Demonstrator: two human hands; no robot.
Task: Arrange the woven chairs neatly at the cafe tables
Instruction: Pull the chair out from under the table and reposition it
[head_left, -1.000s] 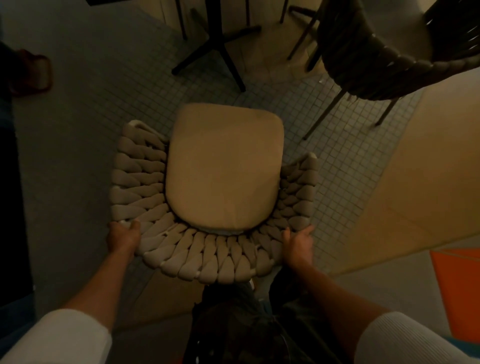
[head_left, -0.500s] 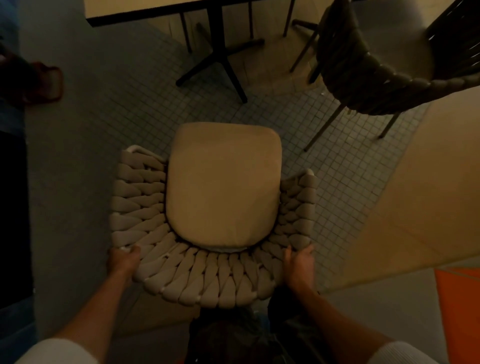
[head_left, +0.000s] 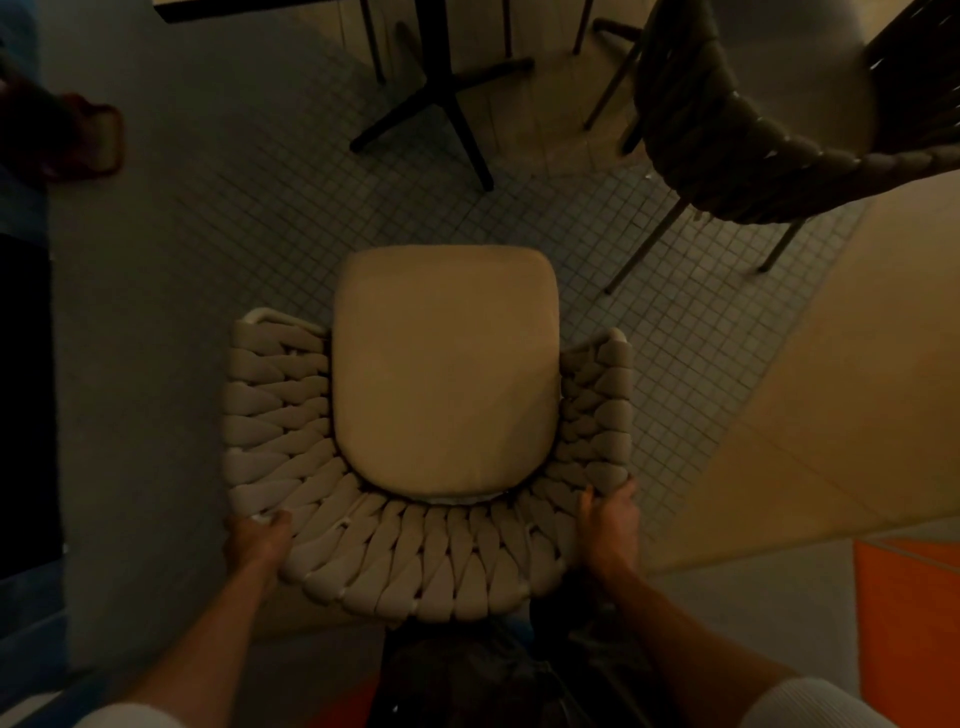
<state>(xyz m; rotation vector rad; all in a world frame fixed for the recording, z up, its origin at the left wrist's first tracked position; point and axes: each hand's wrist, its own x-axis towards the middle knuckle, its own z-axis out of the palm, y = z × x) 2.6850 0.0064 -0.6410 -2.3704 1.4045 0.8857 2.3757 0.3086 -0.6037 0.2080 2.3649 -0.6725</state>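
White-sleeved forearms reach forward; left hand (head_left: 258, 538) and right hand (head_left: 609, 522) clasp the rear corners of the chair (head_left: 431, 545) back. Between and beyond the grips lies its cushion (head_left: 445, 369); farther ahead, the table base (head_left: 441, 93) and a dark chair (head_left: 737, 150).

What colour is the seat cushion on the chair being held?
The seat cushion is plain beige or tan, no pattern, seen best in the head view.

Woven chair (head_left: 415, 561) behind table base (head_left: 441, 98), second chair (head_left: 737, 156) right.
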